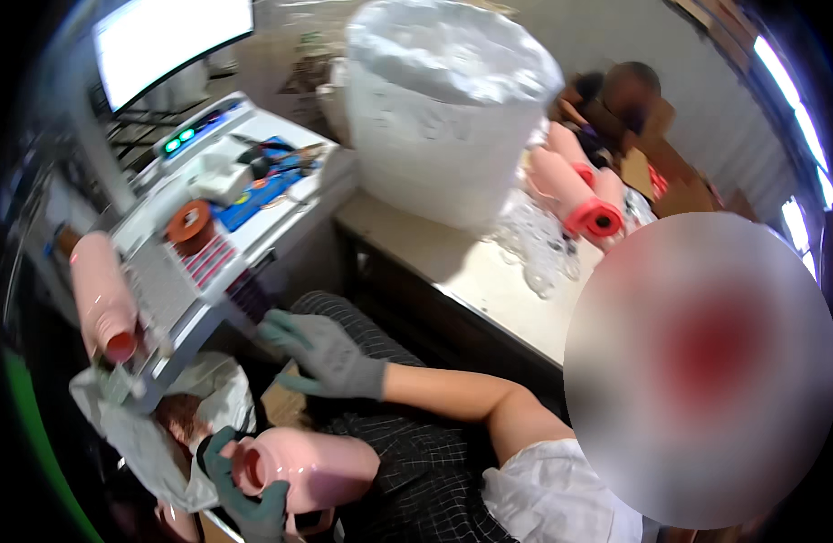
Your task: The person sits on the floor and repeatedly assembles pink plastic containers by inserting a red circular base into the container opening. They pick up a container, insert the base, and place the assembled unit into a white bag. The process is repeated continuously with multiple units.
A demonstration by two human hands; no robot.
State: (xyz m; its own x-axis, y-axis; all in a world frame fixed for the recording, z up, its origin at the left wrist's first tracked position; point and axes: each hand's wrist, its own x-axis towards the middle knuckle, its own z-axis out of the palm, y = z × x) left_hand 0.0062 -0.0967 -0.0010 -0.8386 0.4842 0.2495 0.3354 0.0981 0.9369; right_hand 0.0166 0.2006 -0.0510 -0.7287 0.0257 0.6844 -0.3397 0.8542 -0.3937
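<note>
The left hand [244, 509] is closed around an uncapped pink bottle [330, 466], right of the white bag [149, 457] containing reddish-brown material [186, 414]. The right hand [330, 355], fingers extended, holds nothing visible.

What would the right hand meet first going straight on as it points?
The right hand would probably meet the near edge of the white workstation first, though depth is unclear and it might pass underneath.

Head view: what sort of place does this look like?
Probably a factory or workshop: a gloved left hand holds a pink bottle, a large white sack stands on a bench, and a green-lit readout is in view.
</note>
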